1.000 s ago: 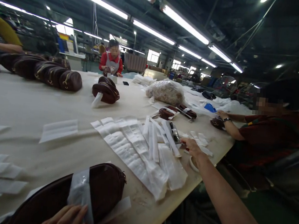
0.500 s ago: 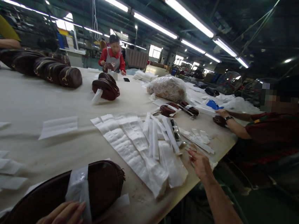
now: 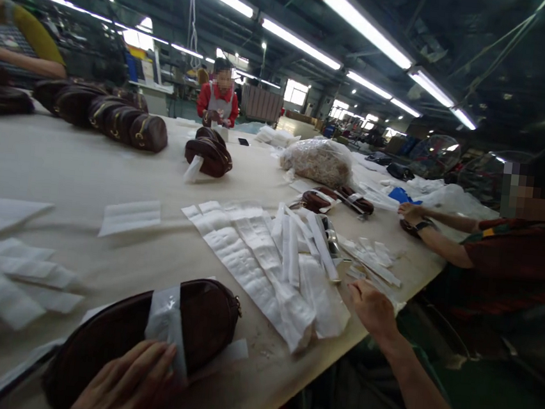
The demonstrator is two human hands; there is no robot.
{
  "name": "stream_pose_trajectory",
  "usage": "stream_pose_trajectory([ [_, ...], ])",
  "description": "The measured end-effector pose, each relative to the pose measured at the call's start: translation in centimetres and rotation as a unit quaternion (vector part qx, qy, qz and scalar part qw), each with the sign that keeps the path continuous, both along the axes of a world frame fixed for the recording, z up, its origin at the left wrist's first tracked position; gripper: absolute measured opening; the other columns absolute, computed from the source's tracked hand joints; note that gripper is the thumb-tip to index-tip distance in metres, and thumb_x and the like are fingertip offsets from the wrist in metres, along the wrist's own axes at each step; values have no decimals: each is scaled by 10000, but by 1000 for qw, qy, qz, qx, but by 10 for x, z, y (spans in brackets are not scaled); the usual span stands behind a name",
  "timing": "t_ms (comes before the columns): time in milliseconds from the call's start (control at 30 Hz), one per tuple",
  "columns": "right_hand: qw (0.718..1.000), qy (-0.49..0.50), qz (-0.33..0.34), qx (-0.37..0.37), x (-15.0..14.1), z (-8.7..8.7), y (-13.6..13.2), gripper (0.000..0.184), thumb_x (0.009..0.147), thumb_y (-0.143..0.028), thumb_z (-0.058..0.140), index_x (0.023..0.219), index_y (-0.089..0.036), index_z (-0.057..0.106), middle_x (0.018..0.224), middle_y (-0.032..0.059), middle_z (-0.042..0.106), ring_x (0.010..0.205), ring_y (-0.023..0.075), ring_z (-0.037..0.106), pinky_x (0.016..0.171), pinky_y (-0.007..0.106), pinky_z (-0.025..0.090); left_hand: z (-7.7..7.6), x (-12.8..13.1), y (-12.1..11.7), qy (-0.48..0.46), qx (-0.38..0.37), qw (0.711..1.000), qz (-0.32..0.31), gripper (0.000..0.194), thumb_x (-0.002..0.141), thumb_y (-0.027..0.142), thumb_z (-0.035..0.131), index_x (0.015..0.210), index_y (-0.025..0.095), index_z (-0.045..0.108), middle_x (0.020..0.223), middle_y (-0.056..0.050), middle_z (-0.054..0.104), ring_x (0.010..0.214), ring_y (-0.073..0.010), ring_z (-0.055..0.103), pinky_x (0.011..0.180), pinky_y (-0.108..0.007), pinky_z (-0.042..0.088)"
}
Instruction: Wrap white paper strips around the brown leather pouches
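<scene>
Drawing back from white strips [image 3: 293, 251], the right hand [image 3: 375, 309] is curled, its hold unclear; a brown bag [image 3: 207, 323] is clasped by the left hand [image 3: 125, 378].

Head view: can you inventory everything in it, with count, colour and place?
Near bag: one, dark brown, bottom
Band: one, whitish, around near bag
Bag row: several, brown, far left
Bag cluster: count unclear, brown, mid-table
Banded bags: two, brown, before sack
Sack: one, clear, beyond sheets
Sheets: many, white, centre and left
Phone: one, black, far side
Table: one, off-white, beneath
Lamps: several, white, overhead
Co-workers: at least three, around table
Background: too dim to count
Left hand: one, on near bag
Right hand: one, near table edge
</scene>
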State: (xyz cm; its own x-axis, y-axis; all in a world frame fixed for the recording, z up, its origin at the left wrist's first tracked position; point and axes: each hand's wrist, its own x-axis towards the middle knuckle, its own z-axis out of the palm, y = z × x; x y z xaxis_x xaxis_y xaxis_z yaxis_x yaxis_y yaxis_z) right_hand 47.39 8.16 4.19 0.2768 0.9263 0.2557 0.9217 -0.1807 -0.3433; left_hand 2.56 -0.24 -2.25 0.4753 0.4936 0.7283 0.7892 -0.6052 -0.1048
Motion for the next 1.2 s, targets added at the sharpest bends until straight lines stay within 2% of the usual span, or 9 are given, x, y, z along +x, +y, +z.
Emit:
stream_pose_trajectory([
  [100, 976, -64, 207, 2, -40, 18, -13, 214, 854, -305, 450, 773, -213, 625, 813, 74, 666, 783, 212, 614, 689, 296, 411, 17, 12, -7, -39, -25, 999, 13, 226, 889, 157, 515, 1100, 139, 593, 978, -82, 663, 982, -190, 606, 847, -293, 457],
  [267, 827, -93, 554, -36, -143, 59, -11, 235, 918, -201, 417, 759, -217, 590, 669, 16, 561, 611, 138, 519, 569, 252, 351, 23, 15, -10, -20, -49, 998, 27, 202, 901, 151, 491, 1075, 106, 584, 989, -101, 663, 1003, -205, 595, 807, -313, 486],
  [433, 692, -173, 698, -64, -246, 77, 11, 180, 847, -71, 490, 725, -181, 565, 682, 14, 553, 596, 122, 457, 559, 254, 294, 22, 13, -12, -2, -54, 998, 25, 211, 904, 127, 461, 1065, 117, 597, 1015, -103, 659, 1010, -205, 593, 815, -325, 496],
  [567, 636, -257, 723, -78, -295, 69, 33, 142, 858, -113, 522, 772, -171, 618, 694, 31, 578, 623, 137, 495, 578, 265, 301, 23, 13, -11, -24, -33, 999, 13, 175, 900, 130, 479, 1016, 95, 605, 967, -100, 662, 969, -205, 607, 756, -321, 501],
  [833, 617, -275, 722, -150, -332, 58, 61, 119, 854, -198, 607, 764, -161, 676, 693, 28, 630, 643, 125, 548, 584, 240, 320, 9, 12, -13, -48, -65, 997, 7, 210, 868, 118, 525, 1057, 81, 610, 1041, -108, 655, 1027, -234, 594, 767, -345, 483],
  [967, 647, -147, 695, -276, -340, 52, 80, 50, 748, -204, 711, 727, -166, 686, 574, -45, 561, 561, 73, 497, 537, 185, 314, 6, 12, -13, -43, -77, 996, 7, 240, 866, 103, 496, 1077, 71, 605, 1060, -120, 653, 1035, -251, 596, 769, -358, 482],
  [1033, 672, -67, 657, -335, -340, 43, 90, 163, 662, -244, 773, 753, -158, 668, 542, -79, 514, 524, 60, 466, 501, 169, 308, 7, 12, -12, -43, -71, 997, 7, 234, 875, 106, 479, 1067, 71, 608, 1051, -121, 657, 1016, -249, 607, 756, -355, 483],
  [1133, 701, 39, 605, -376, -337, 25, 103, 314, 557, -318, 813, 721, -146, 609, 552, -98, 491, 511, 57, 438, 471, 169, 302, 9, 12, -12, -43, -65, 997, 18, 216, 884, 115, 478, 1052, 82, 610, 1042, -114, 660, 999, -237, 615, 750, -346, 483],
  [1200, 705, 79, 590, -386, -333, 14, 109, 294, 590, -342, 782, 672, -147, 578, 533, -101, 465, 498, 57, 420, 466, 176, 304, 10, 11, -12, -38, -57, 997, 22, 211, 888, 110, 474, 1048, 82, 609, 1036, -111, 661, 997, -232, 615, 751, -340, 482],
])
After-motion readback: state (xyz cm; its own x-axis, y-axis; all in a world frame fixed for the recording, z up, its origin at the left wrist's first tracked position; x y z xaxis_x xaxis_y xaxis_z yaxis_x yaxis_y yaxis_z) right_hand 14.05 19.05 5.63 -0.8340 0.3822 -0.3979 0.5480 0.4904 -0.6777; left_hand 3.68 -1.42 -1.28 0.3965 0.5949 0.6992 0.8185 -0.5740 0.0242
